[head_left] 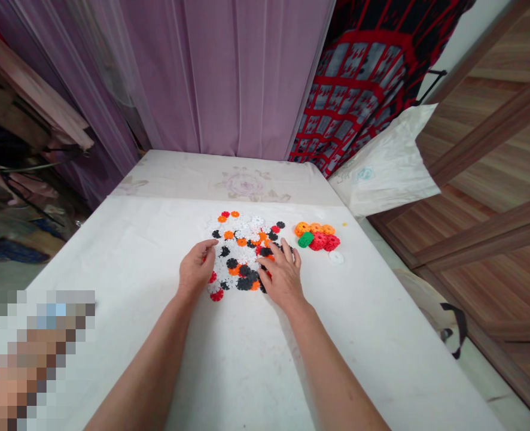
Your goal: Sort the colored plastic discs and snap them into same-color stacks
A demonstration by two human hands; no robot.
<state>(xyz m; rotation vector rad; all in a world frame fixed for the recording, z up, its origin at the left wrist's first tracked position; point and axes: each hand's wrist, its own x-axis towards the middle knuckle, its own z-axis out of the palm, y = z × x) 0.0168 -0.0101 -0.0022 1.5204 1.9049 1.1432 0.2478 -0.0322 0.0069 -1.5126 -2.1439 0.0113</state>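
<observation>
A flat pile of notched plastic snowflake discs (242,257) in white, black, orange and red lies in the middle of the table. At its left edge is my left hand (195,267), fingers slightly bent and thumb apart from the index finger; nothing shows between them. Over the pile's right side, my right hand (283,276) is spread, its fingertips touching or just above the discs. Part of the pile is hidden under those fingers. A red disc (216,295) sits at the pile's near left corner.
Right of the pile are joined orange discs (321,229), red discs (324,241), a green disc group (305,240) and a white disc (335,257). A white cloth covers the table (242,359). A white bag (386,167) stands against its right edge; a purple curtain (238,78) hangs behind.
</observation>
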